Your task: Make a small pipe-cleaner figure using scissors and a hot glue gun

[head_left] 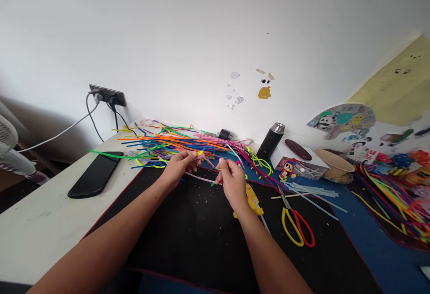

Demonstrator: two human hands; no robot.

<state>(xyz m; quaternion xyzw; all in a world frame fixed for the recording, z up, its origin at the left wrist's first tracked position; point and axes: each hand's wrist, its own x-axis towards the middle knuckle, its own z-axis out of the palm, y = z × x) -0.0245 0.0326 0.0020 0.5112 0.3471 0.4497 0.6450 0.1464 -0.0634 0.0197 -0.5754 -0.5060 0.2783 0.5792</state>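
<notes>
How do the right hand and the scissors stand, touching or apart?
Apart. The head view shows part of the glue gun and black mat between the right hand and the scissors.

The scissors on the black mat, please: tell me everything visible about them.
The scissors have two loop handles, one yellow, one red, apparently plastic, and slim grey blades that look metal. They lie on the black mat, right of the yellow glue gun, blades pointing away and slightly left. The blades seem to overlap a pale stick; whether they are shut is hard to tell. Neither the left hand nor the right hand touches them.
</notes>
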